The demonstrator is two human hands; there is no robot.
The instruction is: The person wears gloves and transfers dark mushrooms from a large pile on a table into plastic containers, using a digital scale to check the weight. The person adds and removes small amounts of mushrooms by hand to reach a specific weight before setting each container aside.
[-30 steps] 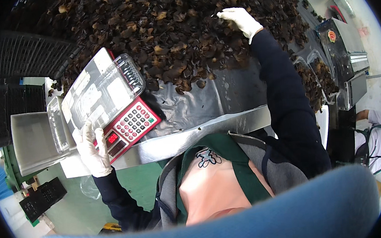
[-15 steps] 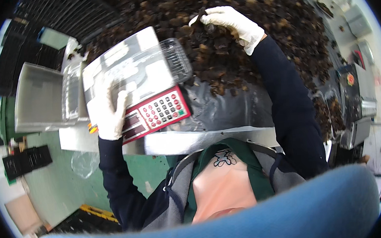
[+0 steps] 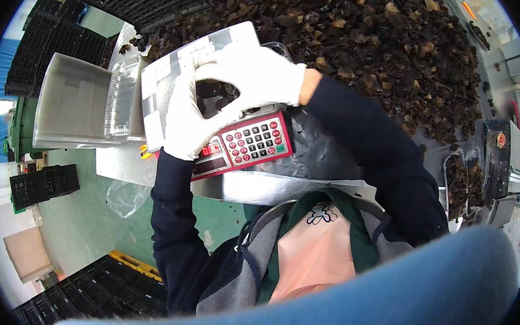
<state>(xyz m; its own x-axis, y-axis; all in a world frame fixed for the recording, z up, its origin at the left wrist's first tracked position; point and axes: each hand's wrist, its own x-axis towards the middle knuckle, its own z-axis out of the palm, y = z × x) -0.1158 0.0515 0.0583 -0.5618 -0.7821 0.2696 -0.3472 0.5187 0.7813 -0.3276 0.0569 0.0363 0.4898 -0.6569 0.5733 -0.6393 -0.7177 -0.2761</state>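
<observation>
My left hand [image 3: 189, 122], in a white glove, curls round the near-left side of a clear plastic container [image 3: 278, 50] on the scale's pale platform [image 3: 162, 78]. My gloved right hand [image 3: 256, 77] arches over that container, its fingers closed round a clump of dark ruffled pieces, apparently fungus [image 3: 215, 93], partly hidden between both hands. The scale's red keypad panel [image 3: 255, 138] shows below my hands, with a lit red display. A large heap of the same dark brown pieces [image 3: 379, 49] covers the table behind and to the right.
Stacked clear containers [image 3: 69, 104] stand left of the scale. Black crates [image 3: 43, 42] rise at the back left, with more on the green floor [image 3: 90, 298]. At the right are filled clear containers [image 3: 457, 183] and a metal machine [image 3: 498, 162]. The table's metal edge [image 3: 274, 183] runs nearest me.
My right hand has picked dark pieces from the heap and brought them down-left to the container on the scale. My left hand has shifted up and right, round that container.
</observation>
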